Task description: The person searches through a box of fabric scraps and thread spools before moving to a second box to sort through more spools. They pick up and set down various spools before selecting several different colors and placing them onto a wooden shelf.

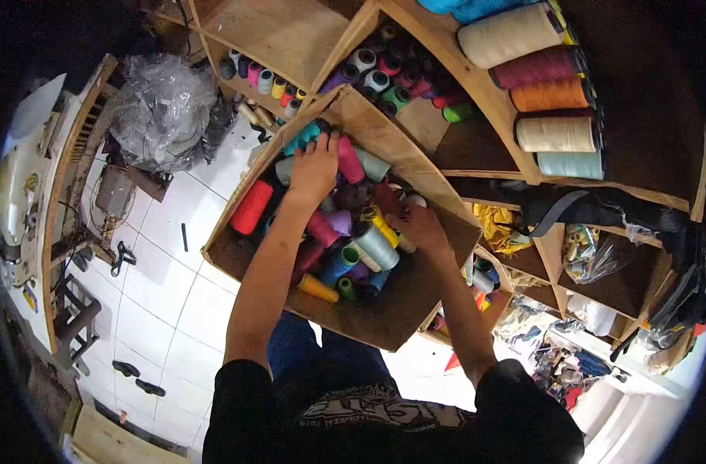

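A cardboard box full of thread spools lies in front of me, tilted in view. My left hand is inside its far part, fingers over a teal spool, beside a pink spool; its fingertips are partly hidden, so its hold is unclear. At the right inside, my right hand reaches among spools near a yellow one, its fingers bent around something dark that I cannot make out. A red spool lies at the left, an orange one at the near side.
Wooden shelves with more spools stand beyond the box. Clear plastic bags sit at the upper left. A sewing table edge is at the far left. Black sandals lie on the white tiled floor.
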A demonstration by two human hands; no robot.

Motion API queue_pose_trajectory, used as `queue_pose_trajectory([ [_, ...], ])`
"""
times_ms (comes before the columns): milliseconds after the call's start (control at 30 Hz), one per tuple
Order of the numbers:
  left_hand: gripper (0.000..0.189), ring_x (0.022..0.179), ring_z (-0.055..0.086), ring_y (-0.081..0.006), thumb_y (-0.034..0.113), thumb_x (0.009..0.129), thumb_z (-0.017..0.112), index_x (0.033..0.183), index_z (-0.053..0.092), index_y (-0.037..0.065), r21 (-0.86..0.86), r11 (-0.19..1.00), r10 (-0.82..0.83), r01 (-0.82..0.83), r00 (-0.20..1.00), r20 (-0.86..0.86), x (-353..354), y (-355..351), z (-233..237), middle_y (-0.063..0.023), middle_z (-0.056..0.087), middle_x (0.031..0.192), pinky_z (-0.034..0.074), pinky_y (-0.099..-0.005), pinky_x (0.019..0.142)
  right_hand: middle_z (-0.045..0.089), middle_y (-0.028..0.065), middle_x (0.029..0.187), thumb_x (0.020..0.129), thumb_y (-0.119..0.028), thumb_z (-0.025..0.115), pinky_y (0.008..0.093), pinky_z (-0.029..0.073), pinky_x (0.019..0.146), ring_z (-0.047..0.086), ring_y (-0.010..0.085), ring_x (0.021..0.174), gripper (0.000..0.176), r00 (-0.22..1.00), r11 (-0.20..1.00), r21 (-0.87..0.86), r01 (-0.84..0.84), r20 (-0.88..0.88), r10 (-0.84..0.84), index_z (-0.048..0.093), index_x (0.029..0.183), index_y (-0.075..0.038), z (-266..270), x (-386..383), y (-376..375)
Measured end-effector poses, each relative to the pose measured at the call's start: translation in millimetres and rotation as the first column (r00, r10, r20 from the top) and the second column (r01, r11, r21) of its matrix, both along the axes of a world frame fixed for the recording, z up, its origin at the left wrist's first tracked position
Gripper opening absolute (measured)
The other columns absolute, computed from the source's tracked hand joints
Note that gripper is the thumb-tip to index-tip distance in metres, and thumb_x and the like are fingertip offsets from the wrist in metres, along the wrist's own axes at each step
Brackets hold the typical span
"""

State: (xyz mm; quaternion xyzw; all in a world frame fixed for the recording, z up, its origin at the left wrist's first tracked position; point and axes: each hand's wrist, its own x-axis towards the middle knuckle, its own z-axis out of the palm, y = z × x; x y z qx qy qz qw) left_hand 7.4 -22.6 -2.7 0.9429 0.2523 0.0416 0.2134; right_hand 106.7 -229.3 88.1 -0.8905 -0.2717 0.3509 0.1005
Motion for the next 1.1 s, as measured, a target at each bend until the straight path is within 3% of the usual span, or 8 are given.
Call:
queue_pose_trajectory([
  [133,0.058,0.115,0.046,-0.0316,0.012,0.072,0.062,0.127,0.045,0.008,-0.130,0.991,0.027,-0.024,0.999,0.018,1,-1,-3,-0.0093,0.046,0.118,0.037,-0.0566,0.092,0.063,0.0166,0.105,0.076,-0.032,0.066,0.0393,0.049,0.084,0.062,0.0308,0.096,0.051,0.927,0.982,-0.042,0.185,-0.324,-0.188,0.054,0.118,-0.004,-5,9,-31],
  [200,0.054,0.113,0.046,-0.0323,0.013,0.072,0.063,0.123,0.048,0.009,-0.276,0.960,0.055,-0.037,0.997,0.056,3,2,-9,-0.0098,0.045,0.117,0.037,-0.0566,0.091,0.062,0.0120,0.109,0.077,-0.022,0.065,0.0391,0.049,0.086,0.062,0.0266,0.096,0.052,0.491,0.831,-0.030,0.556,-0.795,-0.357,0.050,0.123,-0.004,-16,28,-55],
  [333,0.038,0.110,0.047,-0.0348,0.015,0.075,0.060,0.112,0.056,0.007,-0.295,0.955,0.034,0.006,0.991,0.130,2,2,-11,-0.0127,0.046,0.116,0.039,-0.0556,0.088,0.055,0.0096,0.118,0.071,0.000,0.062,0.0362,0.048,0.087,0.059,0.0226,0.098,0.058,0.315,0.413,0.295,0.862,-0.949,0.021,0.044,0.126,-0.004,30,28,-44],
  [433,0.034,0.108,0.050,-0.0348,0.017,0.078,0.060,0.109,0.056,0.005,-0.219,0.971,-0.052,0.096,0.979,0.198,4,-7,-3,-0.0132,0.046,0.117,0.042,-0.0550,0.083,0.061,0.0092,0.106,0.071,-0.001,0.068,0.0334,0.048,0.082,0.060,0.0197,0.092,0.049,0.739,0.481,0.596,0.644,-0.647,-0.189,0.053,0.118,-0.005,52,51,-4],
  [600,0.022,0.091,0.057,-0.0350,0.014,0.083,0.053,0.099,0.057,0.000,-0.213,0.962,-0.092,0.168,0.941,0.326,7,-13,-7,-0.0166,0.046,0.112,0.048,-0.0481,0.077,0.064,0.0065,0.097,0.069,-0.004,0.074,0.0308,0.047,0.082,0.060,0.0172,0.088,0.037,0.944,0.622,0.727,0.292,-0.114,-0.310,0.061,0.103,-0.001,-2,125,56],
  [800,0.017,0.083,0.061,-0.0329,0.009,0.085,0.048,0.093,0.058,-0.002,-0.141,0.980,-0.102,0.141,0.962,0.254,0,-11,11,-0.0180,0.046,0.114,0.053,-0.0427,0.067,0.065,0.0045,0.085,0.061,-0.012,0.082,0.0286,0.047,0.068,0.059,0.0146,0.076,0.043,0.947,0.776,0.606,0.175,0.114,-0.302,0.061,0.098,-0.003,-93,182,98],
  [867,0.016,0.082,0.061,-0.0328,0.009,0.085,0.048,0.091,0.058,-0.002,-0.198,0.967,-0.100,0.162,0.952,0.290,0,-12,8,-0.0166,0.047,0.114,0.053,-0.0424,0.066,0.066,0.0066,0.083,0.057,-0.018,0.083,0.0323,0.048,0.071,0.060,0.0174,0.077,0.048,0.841,0.749,0.472,0.465,0.027,-0.540,0.063,0.097,-0.001,-101,186,104],
  [1100,0.014,0.082,0.061,-0.0328,0.007,0.079,0.052,0.088,0.058,-0.002,-0.175,0.973,-0.087,0.148,0.945,0.315,6,-16,-3,-0.0150,0.049,0.116,0.054,-0.0400,0.065,0.067,0.0100,0.087,0.057,-0.020,0.080,0.0354,0.048,0.069,0.062,0.0227,0.077,0.040,0.859,0.959,0.274,0.067,0.473,-0.195,0.066,0.090,-0.001,-106,184,116],
])
